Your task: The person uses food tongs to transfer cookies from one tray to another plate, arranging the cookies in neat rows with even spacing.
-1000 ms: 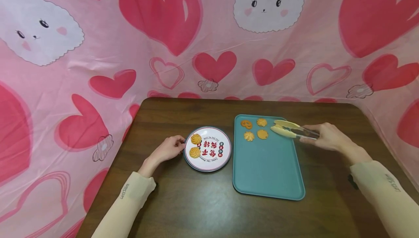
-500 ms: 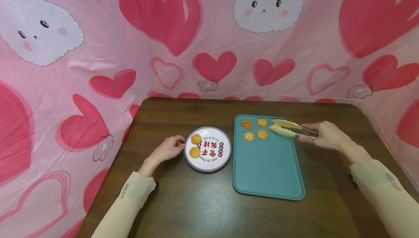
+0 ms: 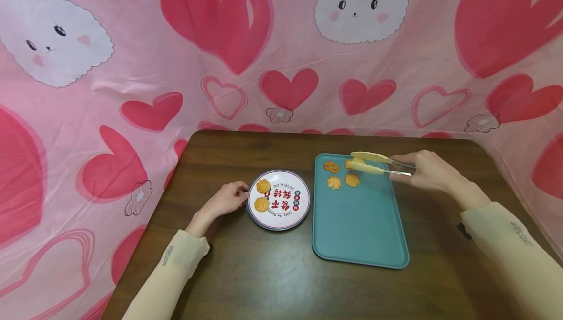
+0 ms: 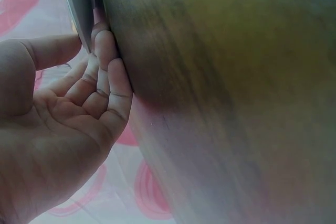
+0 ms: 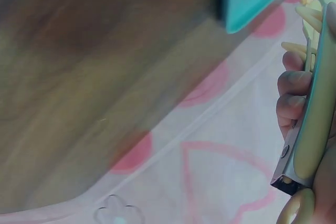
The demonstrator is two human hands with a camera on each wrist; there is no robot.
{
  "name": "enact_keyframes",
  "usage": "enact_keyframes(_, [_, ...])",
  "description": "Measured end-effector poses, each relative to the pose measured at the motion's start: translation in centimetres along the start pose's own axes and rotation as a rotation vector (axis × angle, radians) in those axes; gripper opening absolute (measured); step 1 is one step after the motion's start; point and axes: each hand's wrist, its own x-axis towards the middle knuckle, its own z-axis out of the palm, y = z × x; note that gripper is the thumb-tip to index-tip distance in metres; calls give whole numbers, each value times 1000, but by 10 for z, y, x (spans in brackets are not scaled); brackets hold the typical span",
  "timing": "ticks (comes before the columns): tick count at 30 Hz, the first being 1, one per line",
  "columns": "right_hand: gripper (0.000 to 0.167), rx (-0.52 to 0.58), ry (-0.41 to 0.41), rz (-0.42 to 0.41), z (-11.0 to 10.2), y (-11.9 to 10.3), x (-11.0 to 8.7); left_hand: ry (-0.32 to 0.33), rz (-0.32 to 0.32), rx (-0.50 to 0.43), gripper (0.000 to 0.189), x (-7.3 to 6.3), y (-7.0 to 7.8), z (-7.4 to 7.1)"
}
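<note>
The left hand pinches the left edge of the plate, and the right hand grips the tongs. On the counter, the plate sits just left of the tray. The tongs run across the tray's long axis, tips pointing left and slightly away, at the swirl; the right hand is the nearer to it. Whether the tips squeeze it I cannot tell. Counted: one tongs, one tray, one plate, perhaps with another beneath; two cookies on the plate; four on the tray, the flower and disc nearer, the pretzel and swirl farther. Behind hangs pink cloth.
</note>
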Motion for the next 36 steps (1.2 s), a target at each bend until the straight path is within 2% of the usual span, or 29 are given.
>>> enact_keyframes(14, [58,-1,-15,-99,4,-46,39,-3,-15,4,27,0,0,1])
enact_keyframes(26, [57,51,-48,-189,28,-81,70,10,-19,3,27,-1,-1,3])
enact_keyframes(36, [56,83,-76,-263,53,-98,87,9,-9,3,27,0,-3,3])
